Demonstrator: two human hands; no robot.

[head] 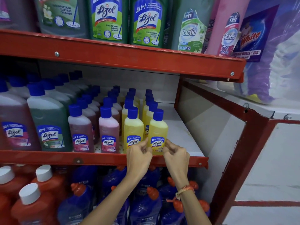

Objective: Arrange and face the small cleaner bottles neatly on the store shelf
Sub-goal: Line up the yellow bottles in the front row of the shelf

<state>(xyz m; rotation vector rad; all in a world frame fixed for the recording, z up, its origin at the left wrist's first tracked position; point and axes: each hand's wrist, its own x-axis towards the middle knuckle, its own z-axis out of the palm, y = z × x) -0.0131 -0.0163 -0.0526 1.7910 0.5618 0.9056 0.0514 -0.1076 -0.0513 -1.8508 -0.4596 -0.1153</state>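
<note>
Small cleaner bottles with blue caps stand in rows on the middle red shelf (100, 158): two rows of pink ones (108, 127) and two rows of yellow ones (133, 125). The front yellow bottle of the right row (158, 129) stands upright at the shelf's front edge, label facing out. My left hand (139, 155) pinches its lower left side with thumb and fingertips. My right hand (176, 154) pinches its lower right side the same way. Both hands hide the bottle's base.
Larger purple and green cleaner bottles (48, 120) stand left of the small ones. Bare white shelf board (180, 127) lies right of the yellow rows, up to the red side frame (233, 143). Big bottles fill the shelf above; orange and blue bottles fill the one below.
</note>
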